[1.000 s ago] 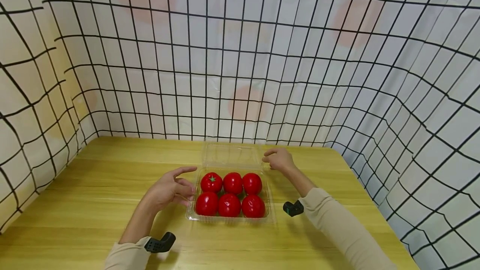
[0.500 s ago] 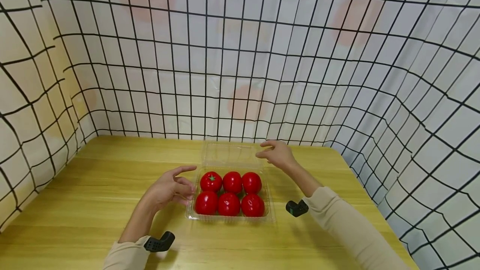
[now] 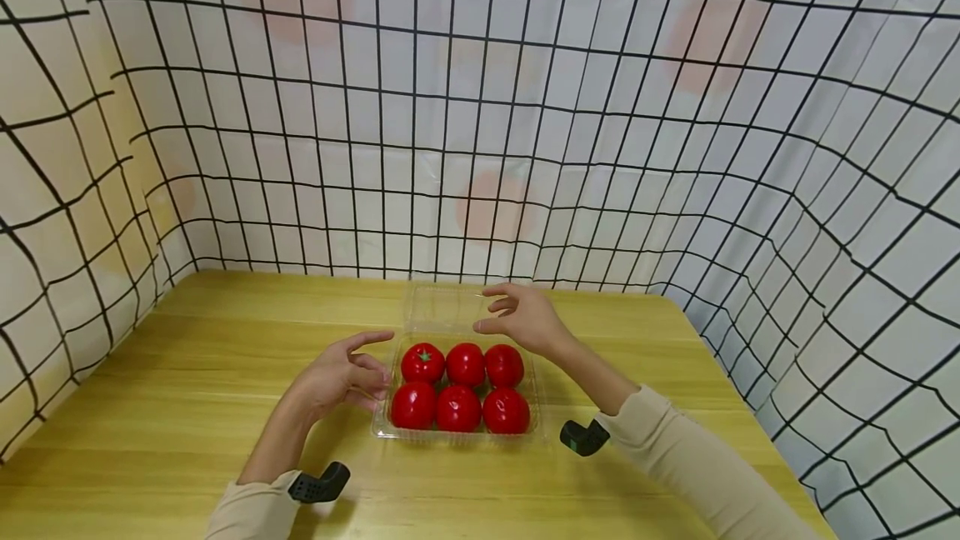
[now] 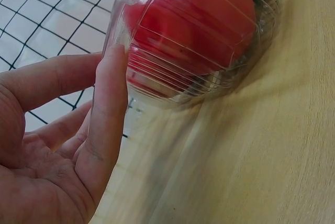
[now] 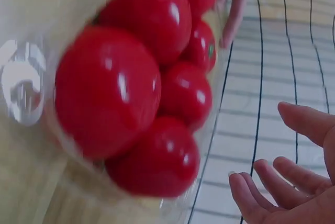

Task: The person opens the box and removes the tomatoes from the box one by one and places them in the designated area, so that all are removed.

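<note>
A clear plastic clamshell box (image 3: 459, 438) holds several glossy red tomatoes (image 3: 459, 410) in two rows. One tomato (image 3: 423, 363) at the back left shows its green stem end. Behind the tomatoes, the box's clear lid (image 3: 442, 307) lies folded back. My left hand (image 3: 341, 377) is at the box's left side, fingers spread; in the left wrist view a fingertip (image 4: 112, 59) touches the rim. Over the right part of the lid is my right hand (image 3: 528, 319), its fingers apart and loosely bent, with nothing held. Whether it touches the lid, I cannot tell.
The box stands on a yellow wood-grain table (image 3: 225, 373). A white cloth wall (image 3: 480, 132) with a black grid rises behind the table and along both sides. A black device (image 3: 321, 483) sits on the left wrist, another black device (image 3: 585, 437) on the right.
My right hand has moved left, from beside the lid's right edge to over the lid. The left hand, the box and the tomatoes stay where they were.
</note>
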Demonstrator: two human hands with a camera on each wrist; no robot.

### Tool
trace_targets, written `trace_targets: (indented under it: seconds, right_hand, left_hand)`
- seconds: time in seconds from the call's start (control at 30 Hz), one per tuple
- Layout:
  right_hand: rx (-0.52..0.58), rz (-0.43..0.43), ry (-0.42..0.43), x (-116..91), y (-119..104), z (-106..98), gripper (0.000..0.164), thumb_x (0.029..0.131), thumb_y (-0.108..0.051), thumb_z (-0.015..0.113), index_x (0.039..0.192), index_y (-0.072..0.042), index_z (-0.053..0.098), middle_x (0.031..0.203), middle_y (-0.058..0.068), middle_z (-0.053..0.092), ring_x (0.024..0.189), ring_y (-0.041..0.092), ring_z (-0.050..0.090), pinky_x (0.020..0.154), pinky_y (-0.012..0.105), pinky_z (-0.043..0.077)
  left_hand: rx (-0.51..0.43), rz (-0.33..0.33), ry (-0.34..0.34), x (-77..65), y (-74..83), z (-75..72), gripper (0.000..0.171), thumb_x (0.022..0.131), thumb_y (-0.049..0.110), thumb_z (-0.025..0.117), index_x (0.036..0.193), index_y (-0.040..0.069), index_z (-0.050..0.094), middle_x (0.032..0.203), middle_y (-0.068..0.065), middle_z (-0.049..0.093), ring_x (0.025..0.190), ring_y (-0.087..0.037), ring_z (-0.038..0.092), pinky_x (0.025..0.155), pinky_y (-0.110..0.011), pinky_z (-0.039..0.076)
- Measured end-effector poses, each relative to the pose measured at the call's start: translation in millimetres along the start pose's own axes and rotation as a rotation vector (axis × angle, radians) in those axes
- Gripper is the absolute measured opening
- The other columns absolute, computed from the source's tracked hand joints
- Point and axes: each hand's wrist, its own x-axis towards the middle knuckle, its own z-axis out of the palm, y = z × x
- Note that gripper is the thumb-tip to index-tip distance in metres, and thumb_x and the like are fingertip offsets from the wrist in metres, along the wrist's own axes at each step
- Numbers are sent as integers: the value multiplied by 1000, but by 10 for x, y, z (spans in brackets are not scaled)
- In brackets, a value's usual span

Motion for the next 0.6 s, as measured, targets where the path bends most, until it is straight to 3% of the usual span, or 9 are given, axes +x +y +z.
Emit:
trace_targets:
  seconds: [0.6]
  right_hand:
    - [-19,-66,-135,-194,-267,394,62,82,-26,84,139,-18,61,129,9,67,116,33,65,94,44,59]
  left_hand:
    - [0,-3,-4,17,-21,-11,78,90,-5,62,159,5,26,95,-12,69,71,-17,68,65,-34,64]
